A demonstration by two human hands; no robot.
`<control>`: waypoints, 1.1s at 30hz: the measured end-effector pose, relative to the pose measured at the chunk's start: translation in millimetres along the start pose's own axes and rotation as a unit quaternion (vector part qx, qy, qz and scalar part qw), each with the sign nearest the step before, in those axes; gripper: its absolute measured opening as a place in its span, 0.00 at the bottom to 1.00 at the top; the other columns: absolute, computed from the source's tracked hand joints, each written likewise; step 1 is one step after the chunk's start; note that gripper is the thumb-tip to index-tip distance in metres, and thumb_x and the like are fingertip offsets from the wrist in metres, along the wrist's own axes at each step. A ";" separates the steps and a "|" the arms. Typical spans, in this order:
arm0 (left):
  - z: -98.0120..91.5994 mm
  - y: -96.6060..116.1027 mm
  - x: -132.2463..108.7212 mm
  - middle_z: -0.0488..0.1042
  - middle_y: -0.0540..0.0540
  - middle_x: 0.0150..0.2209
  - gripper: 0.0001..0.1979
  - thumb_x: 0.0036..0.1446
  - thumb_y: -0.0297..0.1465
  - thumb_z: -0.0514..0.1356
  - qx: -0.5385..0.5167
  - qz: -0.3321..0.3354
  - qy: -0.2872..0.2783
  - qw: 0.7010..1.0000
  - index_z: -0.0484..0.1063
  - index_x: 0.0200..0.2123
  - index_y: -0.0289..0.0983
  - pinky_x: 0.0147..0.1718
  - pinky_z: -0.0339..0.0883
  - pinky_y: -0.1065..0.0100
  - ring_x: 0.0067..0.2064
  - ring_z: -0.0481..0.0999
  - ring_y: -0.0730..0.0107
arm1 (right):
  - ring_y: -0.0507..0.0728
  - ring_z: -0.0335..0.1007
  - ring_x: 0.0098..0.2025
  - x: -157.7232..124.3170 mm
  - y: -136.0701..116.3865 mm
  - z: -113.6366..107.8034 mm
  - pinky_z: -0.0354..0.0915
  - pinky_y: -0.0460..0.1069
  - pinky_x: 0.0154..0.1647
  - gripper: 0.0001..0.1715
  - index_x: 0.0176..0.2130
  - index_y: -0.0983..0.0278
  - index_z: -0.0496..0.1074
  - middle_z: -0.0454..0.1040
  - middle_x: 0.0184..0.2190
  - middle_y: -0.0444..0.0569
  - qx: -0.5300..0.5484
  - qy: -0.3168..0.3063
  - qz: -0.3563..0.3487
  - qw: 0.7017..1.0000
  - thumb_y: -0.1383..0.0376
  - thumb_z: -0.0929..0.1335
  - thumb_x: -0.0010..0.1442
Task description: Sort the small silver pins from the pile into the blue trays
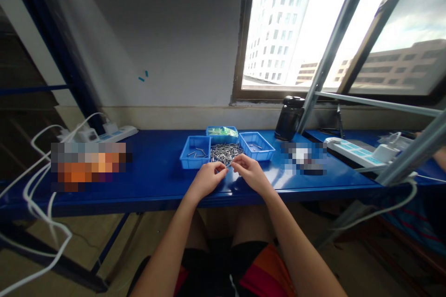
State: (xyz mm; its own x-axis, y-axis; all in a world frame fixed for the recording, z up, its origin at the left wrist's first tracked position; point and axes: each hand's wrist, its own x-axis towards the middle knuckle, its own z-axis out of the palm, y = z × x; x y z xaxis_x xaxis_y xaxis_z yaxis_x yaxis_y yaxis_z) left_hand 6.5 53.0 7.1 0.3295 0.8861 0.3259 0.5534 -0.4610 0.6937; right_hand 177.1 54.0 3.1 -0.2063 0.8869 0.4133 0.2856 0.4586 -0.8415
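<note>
A heap of small silvery metal pieces, like screws or pins, lies between two blue plastic bins. My left hand is at the near left edge of the heap, thumb and fingers pinched together. Facing it, my right hand has its fingertips pinched close to the left ones. Whatever sits between the fingertips is too small to make out. The left blue bin has a few of the metal pieces on its floor. In the right blue bin there are a few as well.
Behind the heap stands another blue bin with a green-and-clear plastic packet. A black bottle is at the back right. Power strips and white cables lie toward both sides. The blue table has a metal post at right.
</note>
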 end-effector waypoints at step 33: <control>0.6 -0.5 -4.0 0.77 0.48 0.32 0.15 0.55 0.38 0.52 0.043 -0.001 0.038 0.998 0.76 0.36 0.39 0.31 0.62 0.72 0.32 0.73 0.68 | 0.51 0.63 0.25 -1.1 0.2 1.0 0.60 0.45 0.27 0.11 0.32 0.64 0.67 0.68 0.22 0.43 -0.015 0.013 -0.020 1.000 0.59 0.65 0.56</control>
State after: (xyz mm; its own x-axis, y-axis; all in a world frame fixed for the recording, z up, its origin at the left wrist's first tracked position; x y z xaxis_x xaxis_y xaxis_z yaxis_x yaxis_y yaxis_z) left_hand 5.4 49.7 5.1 0.2715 0.8867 0.3743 0.6189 -0.4587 0.6376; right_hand 176.5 53.0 2.2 -0.1936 0.8684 0.4564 0.3058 0.4955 -0.8130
